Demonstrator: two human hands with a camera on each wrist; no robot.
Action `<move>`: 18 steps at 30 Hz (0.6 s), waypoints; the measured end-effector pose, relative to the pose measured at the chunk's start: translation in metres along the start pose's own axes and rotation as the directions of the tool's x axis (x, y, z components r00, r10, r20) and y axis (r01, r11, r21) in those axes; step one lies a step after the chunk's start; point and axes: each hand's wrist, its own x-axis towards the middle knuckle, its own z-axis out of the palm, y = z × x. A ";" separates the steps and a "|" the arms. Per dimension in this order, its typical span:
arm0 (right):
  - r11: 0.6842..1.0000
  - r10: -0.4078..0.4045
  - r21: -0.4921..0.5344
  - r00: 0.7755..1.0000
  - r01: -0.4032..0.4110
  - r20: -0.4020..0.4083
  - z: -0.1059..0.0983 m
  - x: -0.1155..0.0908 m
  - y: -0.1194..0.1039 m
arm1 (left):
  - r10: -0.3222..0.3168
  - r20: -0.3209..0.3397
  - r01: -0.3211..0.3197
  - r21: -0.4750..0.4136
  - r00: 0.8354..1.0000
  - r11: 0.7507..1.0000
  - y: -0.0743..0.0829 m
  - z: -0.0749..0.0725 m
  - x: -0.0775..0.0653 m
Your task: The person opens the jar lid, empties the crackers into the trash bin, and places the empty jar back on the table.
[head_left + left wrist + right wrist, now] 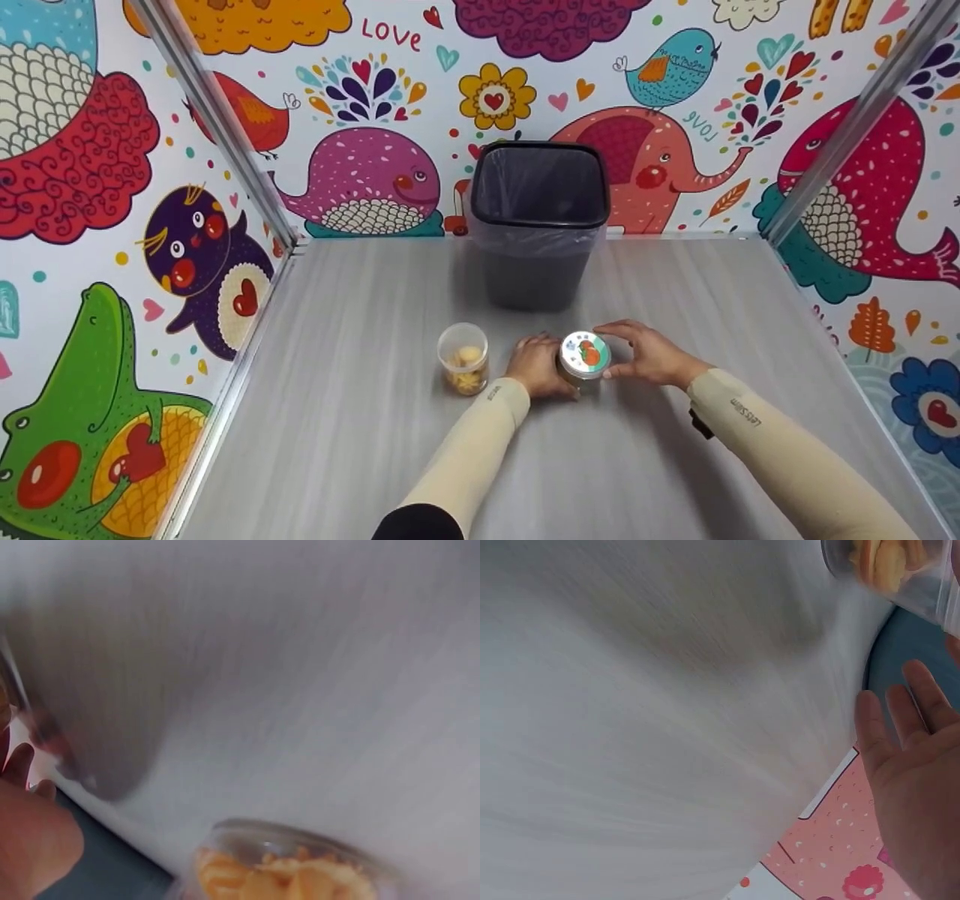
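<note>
My left hand (pixel 536 367) grips a clear plastic jar from its left side. The jar's round lid (pixel 586 352) has a white and green label with orange fruit printed on it. Yellowish biscuits (pixel 889 562) show through the jar's wall in the right wrist view. To the right of the lid, my right hand (pixel 646 354) is spread, thumb and fingertips close to the rim. Left of my left hand stands a second clear jar (pixel 463 346) without a lid, with biscuits inside. The left wrist view shows this jar's biscuits (pixel 292 881) at the bottom, blurred.
A dark bin (pixel 536 262) with a clear liner stands at the back of the grey table (pixel 360 435), against the wall. Walls with cartoon animals (pixel 367 180) and metal edge posts enclose the table at the back and both sides.
</note>
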 end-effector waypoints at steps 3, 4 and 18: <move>0.998 0.035 0.051 0.997 -0.032 -0.070 0.010 -0.005 -0.002 | 0.002 -0.009 -0.002 0.008 1.000 1.000 -0.001 -0.001 0.001; 0.997 0.045 0.069 0.995 -0.039 -0.088 0.014 -0.006 -0.002 | 0.002 -0.013 -0.002 0.014 1.000 1.000 -0.001 -0.001 0.001; 1.000 -0.013 0.010 1.000 0.013 0.014 0.001 0.002 0.002 | 0.004 -0.002 -0.004 0.025 1.000 1.000 0.000 0.004 0.000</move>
